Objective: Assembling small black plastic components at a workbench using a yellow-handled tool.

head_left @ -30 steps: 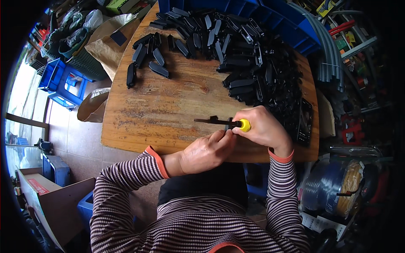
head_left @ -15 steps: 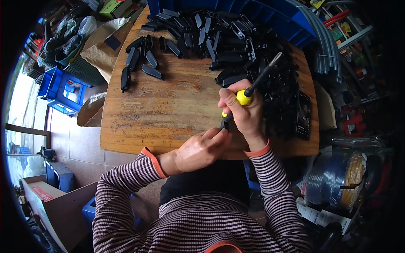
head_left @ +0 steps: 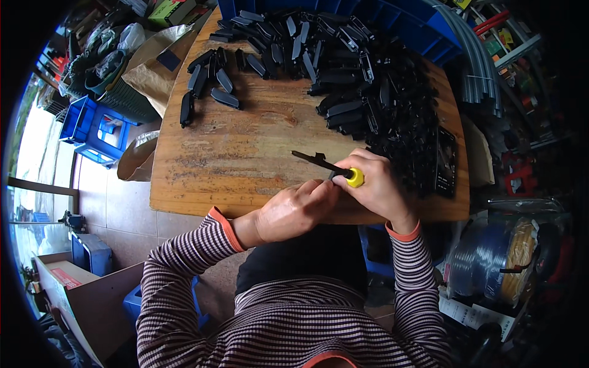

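Observation:
My right hand [head_left: 376,182] is closed around a screwdriver [head_left: 355,178] with a yellow and black handle. Its dark shaft points left over the tabletop, and a small black bit shows beside the shaft. Close against it, my left hand [head_left: 294,211] is closed at the table's front edge, fingers pinching a black plastic part [head_left: 333,175] that is mostly hidden. Beyond both hands, a large heap of similar black plastic parts [head_left: 343,110] covers the back and right of the wooden table [head_left: 215,165]. Several more such parts [head_left: 224,98] lie apart at the back left.
Blue bins [head_left: 423,37] stand along the table's far edge. A dark phone-like slab [head_left: 446,162] lies at the right edge. Left of the table are a brown paper bag [head_left: 136,159] and a blue crate [head_left: 101,132]. Rolls of clear tubing [head_left: 478,260] sit at the lower right.
The screwdriver has swung from pointing up and right to pointing left. My right hand has turned and moved slightly down and right; my left hand has stayed nearly in place.

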Demonstrator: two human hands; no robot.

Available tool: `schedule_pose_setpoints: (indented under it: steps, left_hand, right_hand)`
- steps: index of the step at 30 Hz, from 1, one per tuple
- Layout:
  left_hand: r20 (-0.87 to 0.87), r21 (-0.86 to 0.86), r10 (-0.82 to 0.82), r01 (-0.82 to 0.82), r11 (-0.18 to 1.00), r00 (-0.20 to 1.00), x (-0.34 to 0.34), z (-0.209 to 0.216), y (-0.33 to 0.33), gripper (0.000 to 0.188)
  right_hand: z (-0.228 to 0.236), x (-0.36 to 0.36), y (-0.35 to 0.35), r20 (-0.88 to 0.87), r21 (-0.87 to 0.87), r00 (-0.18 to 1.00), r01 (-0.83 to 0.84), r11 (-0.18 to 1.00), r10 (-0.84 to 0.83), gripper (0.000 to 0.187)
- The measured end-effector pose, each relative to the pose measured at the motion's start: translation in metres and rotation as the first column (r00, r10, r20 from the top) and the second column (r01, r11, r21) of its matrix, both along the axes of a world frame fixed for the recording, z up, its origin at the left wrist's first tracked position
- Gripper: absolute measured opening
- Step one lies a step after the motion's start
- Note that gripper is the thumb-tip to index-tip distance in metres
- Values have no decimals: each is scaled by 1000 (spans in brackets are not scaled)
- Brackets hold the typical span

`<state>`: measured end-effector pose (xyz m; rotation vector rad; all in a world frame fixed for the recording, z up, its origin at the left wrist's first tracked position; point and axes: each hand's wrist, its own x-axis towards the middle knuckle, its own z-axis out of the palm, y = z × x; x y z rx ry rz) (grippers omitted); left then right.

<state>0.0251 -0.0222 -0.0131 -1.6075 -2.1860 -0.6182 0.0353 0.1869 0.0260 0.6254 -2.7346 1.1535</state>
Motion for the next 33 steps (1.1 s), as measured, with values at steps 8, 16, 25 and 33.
schedule_pose_setpoints:
  steps: [8, 16, 25, 33]
  left_hand:
    - [138, -20, 27, -25, 999, 990, 5, 3, 6, 37]
    - [170, -77, 41, -28, 997, 985, 5, 2, 7, 52]
    - [169, -13, 34, -32, 999, 985, 6, 0, 9, 47]
    - [142, 16, 61, -64, 998, 988, 15, -9, 17, 45]
  right_hand:
    - [14, 11, -11, -128, 151, 986, 123, 981, -104, 21]
    - [5, 0, 1, -138, 41, 978, 164, 986, -156, 23]
    - [-1, -1, -10, -222, 233, 973, 121, 965, -69, 18]
    - [5, -4, -12, -129, 302, 991, 58, 952, -19, 14]
